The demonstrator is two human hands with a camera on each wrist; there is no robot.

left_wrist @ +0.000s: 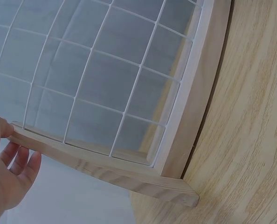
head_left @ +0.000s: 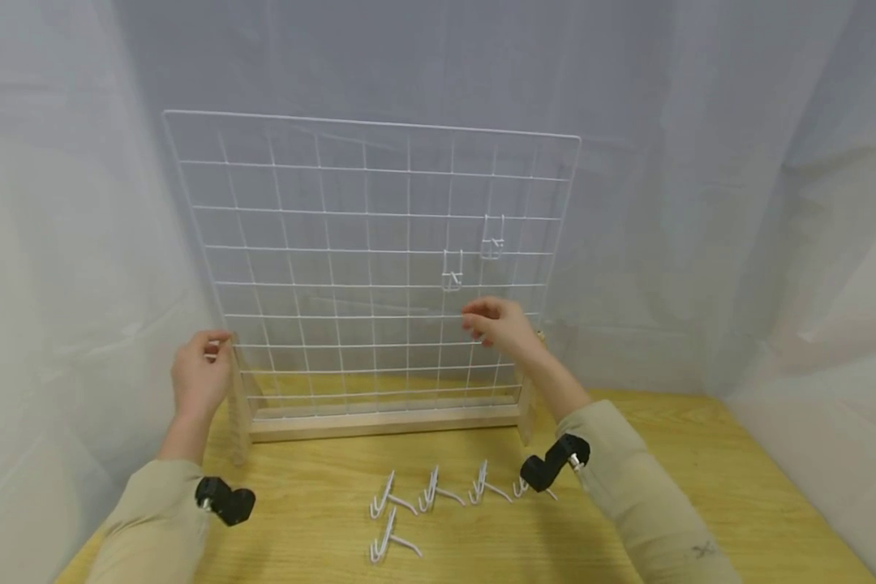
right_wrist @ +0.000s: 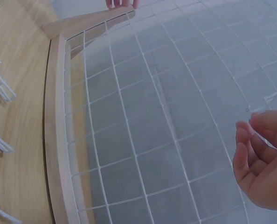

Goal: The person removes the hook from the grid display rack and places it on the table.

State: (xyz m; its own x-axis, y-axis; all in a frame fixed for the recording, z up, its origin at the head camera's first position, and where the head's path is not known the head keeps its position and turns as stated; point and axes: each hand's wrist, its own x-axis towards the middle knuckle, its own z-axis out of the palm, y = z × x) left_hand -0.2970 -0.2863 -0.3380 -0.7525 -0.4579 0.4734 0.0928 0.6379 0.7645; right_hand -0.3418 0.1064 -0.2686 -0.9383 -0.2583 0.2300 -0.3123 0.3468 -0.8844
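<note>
A white wire grid panel stands upright in a wooden stand. My left hand grips the top of the stand's left upright, thumb on one side and fingers on the other. In front of the grid's lower right part is my right hand, its fingers loosely bent; I see nothing held in it. Just above that hand a white wire hook hangs on the grid. Another hook hangs higher and further right.
Several white hooks lie on the wooden table in front of the stand, one partly hidden behind the right wrist camera. Another hook lies nearer to me. White sheeting surrounds the table's back and sides.
</note>
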